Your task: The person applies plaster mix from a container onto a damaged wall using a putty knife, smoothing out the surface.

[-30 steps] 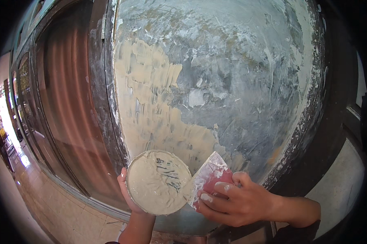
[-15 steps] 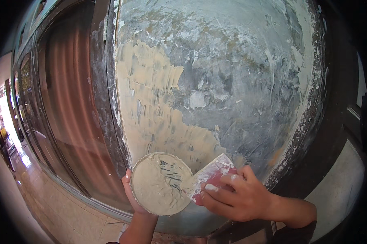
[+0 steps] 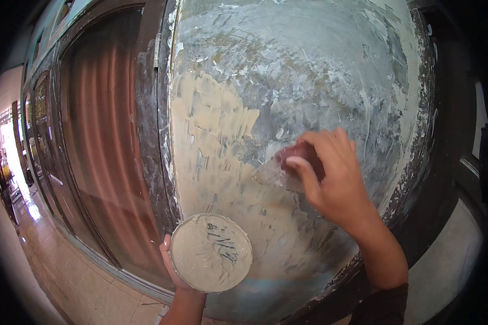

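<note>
My left hand (image 3: 173, 266) grips a round container lid (image 3: 211, 252) from its left side and beneath. Beige putty is spread across the lid's face, with dark marks on it. My right hand (image 3: 333, 181) is closed round a reddish putty scraper (image 3: 300, 157), its blade whitened with putty. The blade (image 3: 276, 176) is at the wall, by the border between the beige coat and bare grey; I cannot tell whether it touches. Fresh beige putty (image 3: 211, 141) covers the left and lower part of the grey wall panel (image 3: 330, 92) in uneven strokes.
Left of the panel stands a dark wooden frame (image 3: 153, 108) with a glass pane and a reddish curtain (image 3: 106, 119) behind it. Peeling dark trim (image 3: 417, 141) borders the panel on the right. A shiny tiled floor (image 3: 81, 265) lies at lower left.
My right hand has lifted the scraper off the lid and carried it up to the wall. The lid stays in my left hand, slightly lower. The view has shifted a little.
</note>
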The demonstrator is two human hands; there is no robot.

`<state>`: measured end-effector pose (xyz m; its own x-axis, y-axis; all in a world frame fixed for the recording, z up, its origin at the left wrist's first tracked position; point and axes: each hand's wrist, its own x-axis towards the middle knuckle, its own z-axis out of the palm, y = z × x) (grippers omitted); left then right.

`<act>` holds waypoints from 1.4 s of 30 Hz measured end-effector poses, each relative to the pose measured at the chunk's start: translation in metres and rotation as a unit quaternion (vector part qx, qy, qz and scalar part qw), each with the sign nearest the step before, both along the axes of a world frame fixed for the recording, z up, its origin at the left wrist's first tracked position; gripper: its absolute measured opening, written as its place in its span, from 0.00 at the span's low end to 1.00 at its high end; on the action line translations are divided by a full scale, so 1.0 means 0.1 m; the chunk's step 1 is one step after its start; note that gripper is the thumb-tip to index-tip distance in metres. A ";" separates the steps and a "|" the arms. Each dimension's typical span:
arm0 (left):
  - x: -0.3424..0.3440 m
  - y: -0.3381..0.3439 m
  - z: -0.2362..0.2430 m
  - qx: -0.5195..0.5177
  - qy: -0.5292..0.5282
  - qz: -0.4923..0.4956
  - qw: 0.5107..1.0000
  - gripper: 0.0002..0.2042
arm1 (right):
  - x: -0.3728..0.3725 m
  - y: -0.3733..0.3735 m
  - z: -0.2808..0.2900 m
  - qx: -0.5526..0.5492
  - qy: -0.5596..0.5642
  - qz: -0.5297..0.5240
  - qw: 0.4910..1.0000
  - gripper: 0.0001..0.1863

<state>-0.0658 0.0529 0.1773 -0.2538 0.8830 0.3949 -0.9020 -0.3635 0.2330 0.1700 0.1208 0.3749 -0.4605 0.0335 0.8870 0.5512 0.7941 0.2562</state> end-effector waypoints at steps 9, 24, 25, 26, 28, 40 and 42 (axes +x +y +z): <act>-0.44 0.00 0.06 -0.004 -0.001 0.062 0.998 0.35 | -0.37 0.49 0.03 -0.066 0.041 -0.077 0.994 0.12; -0.63 0.07 0.18 -0.008 -0.029 0.047 0.998 0.31 | -0.41 0.60 0.07 -0.049 0.067 -0.084 0.993 0.11; -0.64 0.08 0.18 -0.008 -0.030 0.048 0.998 0.31 | -0.41 0.60 0.13 -0.049 0.066 -0.084 0.993 0.11; -0.65 0.08 0.18 -0.006 -0.030 0.045 0.999 0.33 | -0.40 0.58 0.19 -0.075 0.082 -0.075 0.991 0.11; -0.66 0.09 0.17 -0.003 -0.030 0.043 0.999 0.36 | -0.38 0.55 0.22 -0.101 0.098 -0.067 0.988 0.12; -0.67 0.14 0.15 -0.016 -0.006 0.025 1.000 0.36 | -0.40 0.56 0.25 -0.093 0.122 -0.072 0.986 0.12; -0.65 0.12 0.18 -0.022 -0.021 0.046 0.998 0.35 | -0.40 0.52 0.15 -0.098 0.090 -0.047 0.990 0.12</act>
